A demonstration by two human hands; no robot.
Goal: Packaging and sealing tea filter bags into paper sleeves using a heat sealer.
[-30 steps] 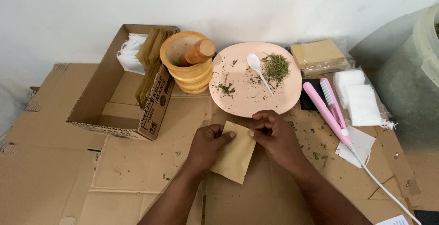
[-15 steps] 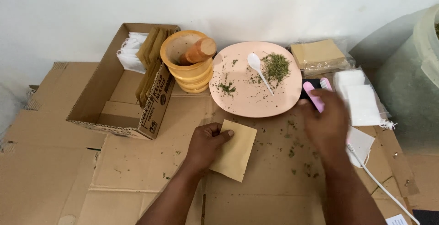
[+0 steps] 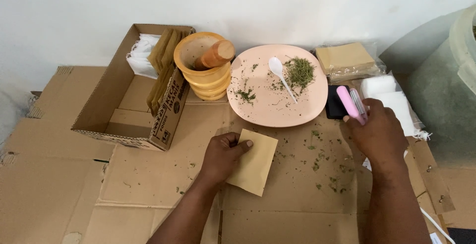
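Note:
My left hand [image 3: 221, 157] presses on the left edge of a small tan paper pouch [image 3: 255, 162] lying flat on the cardboard. My right hand [image 3: 377, 135] is closed around a pink heat-sealer tool [image 3: 348, 103] at the right of the plate, its tip pointing away from me. A pink plate [image 3: 277, 110] behind the pouch carries a heap of dried green herb [image 3: 300, 70] and a white plastic spoon [image 3: 280, 76].
A wooden mortar with pestle [image 3: 204, 65] stands left of the plate. An open cardboard box [image 3: 126, 102] holds tan pouches and white bags. A bagged stack of pouches [image 3: 346, 59] and white pads [image 3: 391, 100] lie at right, beside a large translucent container [image 3: 446, 85]. Herb crumbs litter the cardboard.
My right hand left the pouch, moved right and took hold of the pink sealer. My left hand stayed on the pouch.

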